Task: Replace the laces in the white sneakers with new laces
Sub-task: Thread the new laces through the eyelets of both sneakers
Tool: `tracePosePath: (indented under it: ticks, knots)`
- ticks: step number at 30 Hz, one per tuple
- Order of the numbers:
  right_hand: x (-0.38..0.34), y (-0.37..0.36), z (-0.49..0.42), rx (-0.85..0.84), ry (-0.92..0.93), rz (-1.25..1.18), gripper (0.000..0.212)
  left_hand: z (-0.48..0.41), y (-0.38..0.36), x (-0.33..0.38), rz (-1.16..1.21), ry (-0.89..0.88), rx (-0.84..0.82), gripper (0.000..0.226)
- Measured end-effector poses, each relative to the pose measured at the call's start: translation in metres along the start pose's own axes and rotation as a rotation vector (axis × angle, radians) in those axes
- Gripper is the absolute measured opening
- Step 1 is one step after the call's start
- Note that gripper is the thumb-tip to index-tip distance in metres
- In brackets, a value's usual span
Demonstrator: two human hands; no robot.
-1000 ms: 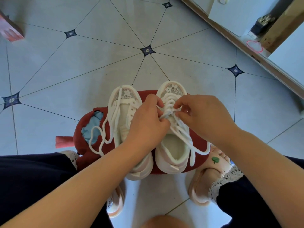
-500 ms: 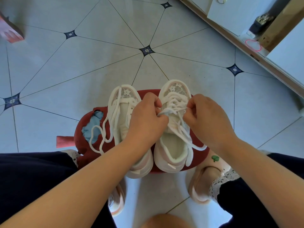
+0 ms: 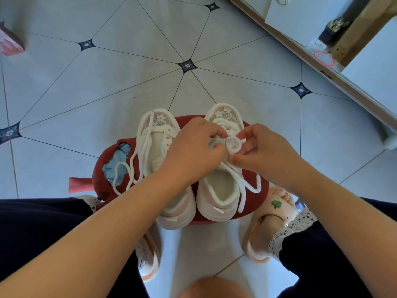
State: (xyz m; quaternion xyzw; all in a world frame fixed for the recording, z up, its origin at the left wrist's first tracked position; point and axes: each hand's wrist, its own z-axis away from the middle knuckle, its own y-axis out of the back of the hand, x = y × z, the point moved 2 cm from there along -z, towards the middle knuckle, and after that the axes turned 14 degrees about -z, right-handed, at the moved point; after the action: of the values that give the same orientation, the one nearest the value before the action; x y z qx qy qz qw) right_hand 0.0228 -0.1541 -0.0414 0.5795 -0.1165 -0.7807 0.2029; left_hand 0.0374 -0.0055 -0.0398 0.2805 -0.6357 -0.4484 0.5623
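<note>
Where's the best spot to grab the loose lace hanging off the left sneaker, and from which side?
Pinch the loose lace at its slack loop on the red stool, coming from above on the left sneaker's outer side. There it lies free of the eyelets, away from the left hand and right hand pinching the right sneaker's lace.

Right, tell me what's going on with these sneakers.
A person is lacing two white sneakers that stand on a red stool. The left hand and right hand both pinch the white lace of the right sneaker, with a loop formed above its tongue. On the left sneaker, the loose lace hangs over the stool's side.
</note>
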Motion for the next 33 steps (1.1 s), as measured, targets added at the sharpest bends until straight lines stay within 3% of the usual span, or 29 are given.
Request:
tracePosePath:
  ticks: [10, 15, 19, 24, 28, 33]
  knots:
    - [0.002, -0.001, 0.002, 0.098, 0.031, -0.039, 0.031, 0.003, -0.001, 0.004, -0.215, -0.127, 0.047, 0.019]
    - [0.003, 0.000, 0.003, 0.097, -0.010, -0.120, 0.038, 0.005, -0.006, 0.011, -0.260, -0.041, -0.009, 0.027]
    - [0.001, 0.001, 0.005, 0.110, 0.012, -0.105, 0.039, 0.001, -0.011, 0.011, -0.169, 0.075, -0.025, 0.024]
    - [0.002, 0.000, 0.006, 0.163, 0.056, 0.024, 0.040, 0.003, -0.010, 0.011, -0.094, 0.033, -0.043, 0.009]
    - [0.003, -0.003, 0.006, 0.183, 0.095, 0.083, 0.037, 0.009, 0.000, 0.002, 0.126, 0.011, -0.143, 0.017]
    - [0.002, -0.006, 0.004, 0.167, 0.118, 0.103, 0.028, 0.012, 0.006, -0.006, 0.221, -0.002, -0.270, 0.022]
